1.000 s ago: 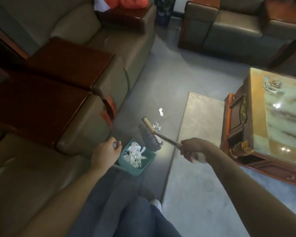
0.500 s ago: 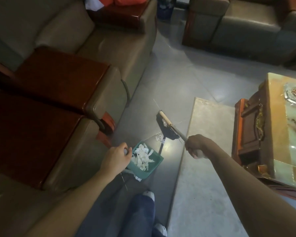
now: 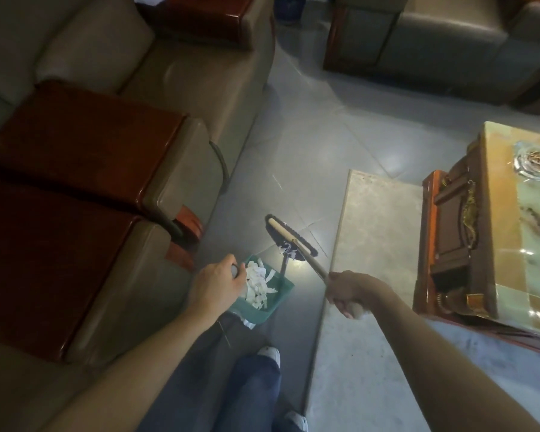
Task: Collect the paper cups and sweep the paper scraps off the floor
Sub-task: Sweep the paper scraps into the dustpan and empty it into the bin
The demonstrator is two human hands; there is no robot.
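Right hand point(image 3: 354, 291) grips one broom point(image 3: 289, 241) by its handle. Left hand point(image 3: 217, 283) holds one green dustpan point(image 3: 264, 302) on the near floor; its handle is hidden. Paper scraps point(image 3: 258, 286) fill it, uncountable.

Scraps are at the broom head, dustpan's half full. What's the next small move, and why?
Probably a short pull of the broom toward the dustpan. A few paper scraps sit against the bristles just outside the pan's open edge, the right hand grips the handle, and the left hand holds the pan's handle with its mouth facing the broom.
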